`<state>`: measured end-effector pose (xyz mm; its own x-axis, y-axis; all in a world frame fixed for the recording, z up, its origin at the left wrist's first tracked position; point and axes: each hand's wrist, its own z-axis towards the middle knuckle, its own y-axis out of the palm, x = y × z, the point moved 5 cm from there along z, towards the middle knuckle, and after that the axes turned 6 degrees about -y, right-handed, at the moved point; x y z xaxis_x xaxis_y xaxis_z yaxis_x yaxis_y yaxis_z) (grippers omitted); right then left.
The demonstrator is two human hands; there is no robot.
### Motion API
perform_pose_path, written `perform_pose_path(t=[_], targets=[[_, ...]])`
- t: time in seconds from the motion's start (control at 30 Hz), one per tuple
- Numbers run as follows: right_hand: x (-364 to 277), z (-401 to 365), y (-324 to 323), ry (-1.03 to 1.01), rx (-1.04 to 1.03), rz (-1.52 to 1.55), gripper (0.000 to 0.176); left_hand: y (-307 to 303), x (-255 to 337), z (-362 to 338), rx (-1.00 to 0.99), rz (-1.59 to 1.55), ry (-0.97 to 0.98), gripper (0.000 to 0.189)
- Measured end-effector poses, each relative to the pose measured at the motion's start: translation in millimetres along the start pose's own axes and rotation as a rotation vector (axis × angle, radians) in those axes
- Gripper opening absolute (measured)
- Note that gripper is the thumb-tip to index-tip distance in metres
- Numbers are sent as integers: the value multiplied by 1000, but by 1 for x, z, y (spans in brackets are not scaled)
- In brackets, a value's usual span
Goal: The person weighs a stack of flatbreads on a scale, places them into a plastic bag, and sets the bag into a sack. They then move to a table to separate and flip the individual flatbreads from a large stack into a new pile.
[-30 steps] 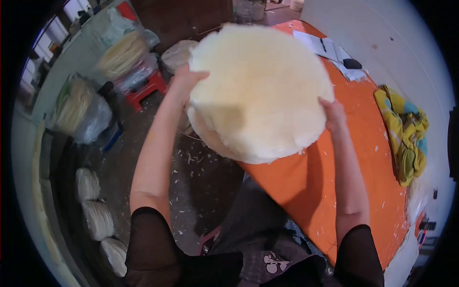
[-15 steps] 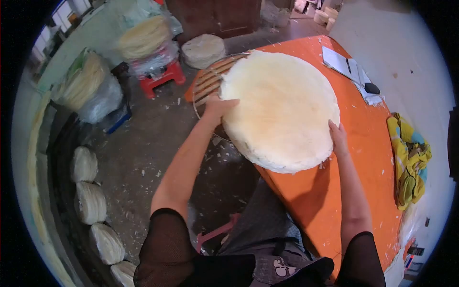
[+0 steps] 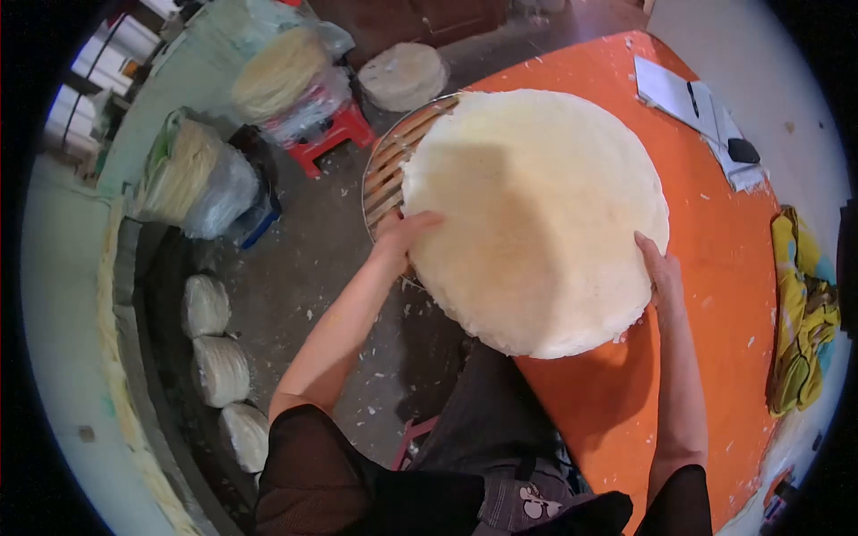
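Observation:
A thick stack of round rice paper (image 3: 545, 205), creamy white with ragged edges, spans the space between my two hands. My left hand (image 3: 404, 239) grips its left edge, thumb on top and fingers hidden below. At the right edge my right hand (image 3: 660, 268) holds it the same way, its fingers mostly out of sight underneath. Below the stack's left side a round slatted wooden rack (image 3: 386, 174) with a thin rim shows. A shadow falls across the top sheet.
The orange table (image 3: 715, 295) carries papers with a pen (image 3: 670, 94), a dark object (image 3: 742, 150) and a yellow cloth (image 3: 795, 313). On the floor are a red stool (image 3: 331, 138) bearing sheets, another round stack (image 3: 404, 76), and several wrapped bundles (image 3: 221, 371) along the left wall.
The stack has come lower and nearer to me, and looks flatter over the rack. Both hands keep their hold on its edges. The view has shifted slightly.

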<state>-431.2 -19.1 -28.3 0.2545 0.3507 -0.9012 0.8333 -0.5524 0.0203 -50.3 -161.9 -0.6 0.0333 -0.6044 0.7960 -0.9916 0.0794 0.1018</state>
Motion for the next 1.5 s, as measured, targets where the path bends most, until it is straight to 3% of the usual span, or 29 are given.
perform_pose_path(t=[0.13,0.23,0.33,0.43,0.53,0.67,0.77,0.9,1.07,1.2,1.3,1.4,1.43,1.5], targets=[[-6,2,5,162,-75,89,65,-6,4,16,-52,-50,-185,60],[-5,1,7,236,-82,225,64,-13,-14,37,-75,-77,-172,61],[4,-2,-1,229,-35,266,61,-5,-10,27,-142,-204,-304,60],[10,1,-13,182,-23,226,59,-1,-7,28,-246,-252,-236,59],[4,-4,-12,157,5,189,59,3,8,19,-214,-119,-49,58],[1,-7,-3,162,97,203,59,-7,-4,29,-247,-1,-141,59],[-1,-1,9,162,82,197,64,-4,-9,35,-112,-8,-119,69],[-8,-4,15,111,46,204,70,-3,2,35,-195,-180,-100,82],[0,-8,6,172,108,216,70,-6,16,29,-376,-414,-225,86],[6,-9,-12,261,41,118,68,-18,32,40,-409,-85,-181,79],[9,-17,-13,177,64,117,63,-22,94,54,-63,558,241,78],[16,-50,-14,114,202,499,58,14,103,86,-288,757,333,75],[19,-63,-9,73,251,502,58,21,90,92,-286,908,445,74],[26,-84,12,-12,344,511,58,23,79,88,-273,910,438,72]])
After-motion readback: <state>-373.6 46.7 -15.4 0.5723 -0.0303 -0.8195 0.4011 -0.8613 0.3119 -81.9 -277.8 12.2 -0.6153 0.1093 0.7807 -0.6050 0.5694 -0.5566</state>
